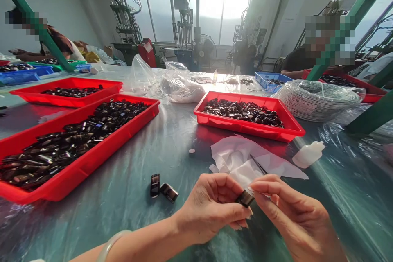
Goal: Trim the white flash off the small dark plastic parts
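Observation:
My left hand holds a small glossy black plastic part between thumb and fingers. My right hand is closed in a pinch at the part's upper edge, where a small white piece shows at the fingertips. A thin dark pointed tool, like tweezers, sticks up behind the right fingers; whether that hand grips it or it rests on the white cloth-like sheet I cannot tell. Two similar black parts lie left of my hands. Another small white piece lies farther back on the table.
Red trays hold many black parts. A white squeeze bottle lies at right, before a wrapped cable coil. Clear bags sit behind. A green frame crosses the view. Two people work across the table.

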Tool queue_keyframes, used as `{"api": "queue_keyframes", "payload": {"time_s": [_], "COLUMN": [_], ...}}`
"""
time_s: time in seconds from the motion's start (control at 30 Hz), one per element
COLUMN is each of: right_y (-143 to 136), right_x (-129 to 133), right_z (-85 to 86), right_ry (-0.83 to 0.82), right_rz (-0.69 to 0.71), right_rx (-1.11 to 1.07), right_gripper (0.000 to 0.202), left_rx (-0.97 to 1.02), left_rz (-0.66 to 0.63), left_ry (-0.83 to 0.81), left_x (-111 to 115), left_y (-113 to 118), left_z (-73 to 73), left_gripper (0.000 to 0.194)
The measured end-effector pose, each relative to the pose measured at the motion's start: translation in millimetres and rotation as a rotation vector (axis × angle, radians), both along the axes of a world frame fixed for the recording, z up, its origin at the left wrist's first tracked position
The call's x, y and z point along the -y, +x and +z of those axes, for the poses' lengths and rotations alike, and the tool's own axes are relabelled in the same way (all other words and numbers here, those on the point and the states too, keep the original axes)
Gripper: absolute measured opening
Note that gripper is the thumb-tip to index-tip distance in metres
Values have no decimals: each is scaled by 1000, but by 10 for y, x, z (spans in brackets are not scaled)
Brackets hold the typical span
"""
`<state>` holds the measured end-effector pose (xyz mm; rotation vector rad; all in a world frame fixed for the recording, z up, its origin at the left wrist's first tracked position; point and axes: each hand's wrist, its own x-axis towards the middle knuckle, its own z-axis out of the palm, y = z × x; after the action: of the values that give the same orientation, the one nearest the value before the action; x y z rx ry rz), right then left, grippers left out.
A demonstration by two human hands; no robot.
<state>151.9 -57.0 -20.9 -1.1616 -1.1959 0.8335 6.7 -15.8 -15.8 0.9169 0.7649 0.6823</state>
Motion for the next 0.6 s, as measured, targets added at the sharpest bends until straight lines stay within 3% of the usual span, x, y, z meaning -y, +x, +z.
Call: {"api": "queue_keyframes", "payload": {"time_s": [0.6], "right_y": [-37], "right_x": [-6], "right_z": [-104], "right_ry": [5], "right_rz": [-2], "right_rx": [-107], "right_gripper": [13], "left_rx": [-57], "left_rz": [37], "left_ry": [55], "left_x": [5], "left_y": [5], "left_z": [-5], "left_gripper": [19]}}
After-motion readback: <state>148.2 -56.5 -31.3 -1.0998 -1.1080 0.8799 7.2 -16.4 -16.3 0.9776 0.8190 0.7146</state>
